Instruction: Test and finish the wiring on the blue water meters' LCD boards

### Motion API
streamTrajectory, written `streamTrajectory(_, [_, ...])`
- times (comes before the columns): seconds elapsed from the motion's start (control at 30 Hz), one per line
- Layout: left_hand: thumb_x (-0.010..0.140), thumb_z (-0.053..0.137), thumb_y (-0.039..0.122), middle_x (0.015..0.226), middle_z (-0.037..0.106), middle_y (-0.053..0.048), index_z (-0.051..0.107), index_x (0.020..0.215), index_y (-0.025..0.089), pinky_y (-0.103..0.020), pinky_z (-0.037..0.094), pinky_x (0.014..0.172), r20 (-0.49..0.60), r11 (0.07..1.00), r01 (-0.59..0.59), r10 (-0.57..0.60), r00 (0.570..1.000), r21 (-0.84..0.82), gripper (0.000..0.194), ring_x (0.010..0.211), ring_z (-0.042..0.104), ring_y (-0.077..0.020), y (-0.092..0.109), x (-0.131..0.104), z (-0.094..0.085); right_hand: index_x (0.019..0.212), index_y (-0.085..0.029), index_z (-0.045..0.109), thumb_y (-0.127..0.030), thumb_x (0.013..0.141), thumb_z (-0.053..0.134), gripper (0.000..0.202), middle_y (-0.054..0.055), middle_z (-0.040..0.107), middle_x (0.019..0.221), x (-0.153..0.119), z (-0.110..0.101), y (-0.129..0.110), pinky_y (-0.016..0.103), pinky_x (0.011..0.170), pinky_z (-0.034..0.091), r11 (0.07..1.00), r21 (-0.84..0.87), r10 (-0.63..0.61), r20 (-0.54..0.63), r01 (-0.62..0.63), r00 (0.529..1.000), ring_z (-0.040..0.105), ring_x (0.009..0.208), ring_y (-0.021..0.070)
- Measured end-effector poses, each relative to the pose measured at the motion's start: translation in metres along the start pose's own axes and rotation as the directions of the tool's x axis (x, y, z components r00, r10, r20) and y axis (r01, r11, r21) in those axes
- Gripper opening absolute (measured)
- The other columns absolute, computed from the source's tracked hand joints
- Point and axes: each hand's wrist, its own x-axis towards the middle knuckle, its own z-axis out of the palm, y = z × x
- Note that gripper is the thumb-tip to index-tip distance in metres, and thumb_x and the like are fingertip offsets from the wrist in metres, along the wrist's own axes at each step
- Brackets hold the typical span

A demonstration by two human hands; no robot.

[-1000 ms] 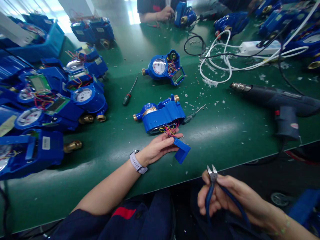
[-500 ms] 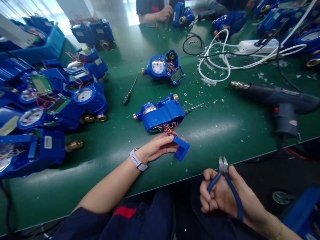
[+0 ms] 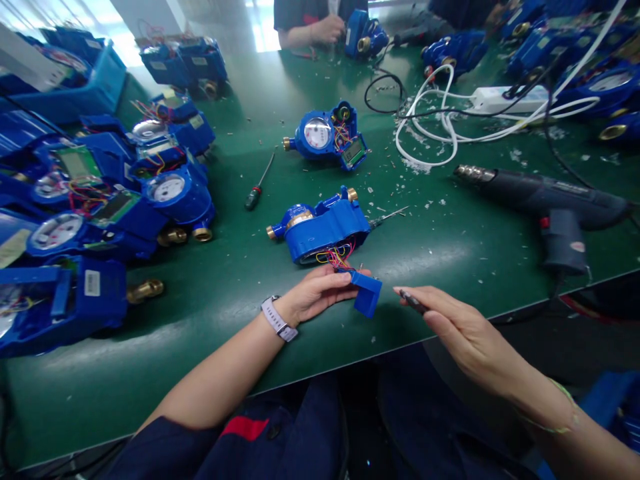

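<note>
Currently my left fingers [image 3: 334, 282] clamp the blue L-shaped cover [image 3: 369, 297], wires [image 3: 341, 256] just beyond; right fingers [image 3: 434, 296] grip pliers [image 3: 413, 302]. Likely positioning; next move needs steadiness.

Left hand [image 3: 320, 293] is holding blue L-shaped cover [image 3: 369, 298] beside water meter [image 3: 327, 230], right hand [image 3: 467, 335] is gripping diagonal cutters [image 3: 413, 302].

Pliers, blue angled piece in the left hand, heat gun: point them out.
Pliers [image 3: 414, 302]: head view, on the bit of head left uncovered.
Blue angled piece [image 3: 369, 301]: head view, on its lower flap.
Heat gun [image 3: 537, 191]: head view, on its dark barrel.
</note>
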Motion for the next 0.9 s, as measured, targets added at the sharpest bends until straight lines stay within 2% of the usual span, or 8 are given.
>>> streamTrajectory(0.07, [0.067, 0.088, 0.028, 0.117, 0.075, -0.011, 0.072, 0.099, 0.015, -0.038, 0.048, 0.104, -0.003, 1.000, -0.006, 0.006, 1.000, -0.003, 0.038, 0.108, 0.069, -0.0236, -0.001, 0.001, 0.001, 0.128, -0.023, 0.061, -0.038, 0.107, 0.041, 0.032, 0.004, 0.071, 0.116, 0.007, 0.001, -0.004, 0.029, 0.086, 0.055, 0.974, -0.149, -0.168, 0.012, 0.168, 0.986, 0.068, 0.102, 0.0170])
streamTrajectory(0.13, [0.066, 0.089, 0.030, 0.114, 0.076, -0.011, 0.072, 0.098, 0.015, -0.037, 0.049, 0.103, -0.007, 1.000, -0.014, 0.014, 1.000, 0.003, 0.039, 0.106, 0.070, -0.0229, -0.002, 0.002, 0.002, 0.123, -0.019, 0.060, -0.041, 0.105, 0.047, 0.031, 0.006, 0.071, 0.109, 0.013, 0.001, -0.008, 0.029, 0.081, 0.054, 0.923, -0.282, -0.274, -0.003, 0.262, 0.962, 0.068, 0.095, 0.0177])
streamTrajectory(0.27, [0.067, 0.089, 0.033, 0.112, 0.077, -0.011, 0.074, 0.098, 0.014, -0.037, 0.049, 0.101, -0.033, 0.999, -0.030, 0.031, 0.999, 0.020, 0.040, 0.106, 0.069, -0.0230, -0.003, 0.003, 0.004, 0.111, -0.013, 0.064, -0.037, 0.095, 0.066, 0.029, 0.011, 0.069, 0.099, 0.025, -0.001, -0.012, 0.038, 0.077, 0.051, 0.769, -0.557, -0.424, -0.075, 0.315, 0.902, 0.064, 0.087, 0.0248])
streamTrajectory(0.37, [0.065, 0.090, 0.036, 0.112, 0.076, -0.012, 0.075, 0.100, 0.012, -0.035, 0.050, 0.099, -0.067, 0.999, -0.027, 0.030, 0.997, 0.039, 0.044, 0.105, 0.068, -0.0228, -0.003, 0.004, 0.006, 0.107, -0.013, 0.065, -0.032, 0.091, 0.070, 0.026, 0.011, 0.068, 0.097, 0.031, 0.000, -0.013, 0.040, 0.074, 0.048, 0.655, -0.692, -0.509, -0.106, 0.303, 0.854, 0.062, 0.085, 0.0278])
streamTrajectory(0.43, [0.065, 0.090, 0.036, 0.111, 0.076, -0.011, 0.075, 0.100, 0.012, -0.035, 0.049, 0.099, -0.079, 0.998, -0.028, 0.032, 0.996, 0.047, 0.045, 0.105, 0.068, -0.0225, -0.004, 0.004, 0.007, 0.108, -0.013, 0.065, -0.032, 0.090, 0.071, 0.027, 0.012, 0.069, 0.097, 0.034, 0.002, -0.014, 0.041, 0.075, 0.046, 0.603, -0.745, -0.534, -0.109, 0.287, 0.838, 0.062, 0.087, 0.0290])
streamTrajectory(0.6, [0.064, 0.090, 0.038, 0.109, 0.076, -0.010, 0.076, 0.100, 0.012, -0.036, 0.049, 0.100, -0.086, 0.998, -0.049, 0.051, 0.995, 0.029, 0.047, 0.105, 0.067, -0.0230, -0.005, 0.004, 0.010, 0.110, -0.015, 0.063, -0.035, 0.090, 0.072, 0.030, 0.011, 0.070, 0.100, 0.036, 0.009, -0.016, 0.043, 0.079, 0.042, 0.511, -0.826, -0.542, -0.093, 0.240, 0.835, 0.061, 0.092, 0.0302])
streamTrajectory(0.8, [0.071, 0.085, 0.032, 0.104, 0.077, -0.009, 0.076, 0.095, 0.013, -0.039, 0.048, 0.103, -0.087, 0.997, -0.069, 0.067, 0.994, -0.025, 0.032, 0.103, 0.068, -0.0224, -0.008, 0.005, 0.013, 0.110, -0.018, 0.065, -0.037, 0.090, 0.072, 0.028, 0.008, 0.070, 0.100, 0.038, 0.012, -0.014, 0.042, 0.080, 0.038, 0.470, -0.865, -0.528, -0.112, 0.179, 0.842, 0.059, 0.094, 0.0295])
streamTrajectory(0.9, [0.072, 0.084, 0.030, 0.105, 0.077, -0.009, 0.076, 0.096, 0.013, -0.040, 0.048, 0.104, -0.078, 0.996, -0.076, 0.072, 0.994, -0.045, 0.030, 0.104, 0.068, -0.0231, -0.008, 0.006, 0.013, 0.108, -0.019, 0.067, -0.037, 0.090, 0.072, 0.026, 0.008, 0.070, 0.097, 0.039, 0.011, -0.012, 0.041, 0.078, 0.038, 0.464, -0.866, -0.530, -0.100, 0.189, 0.842, 0.059, 0.090, 0.0282])
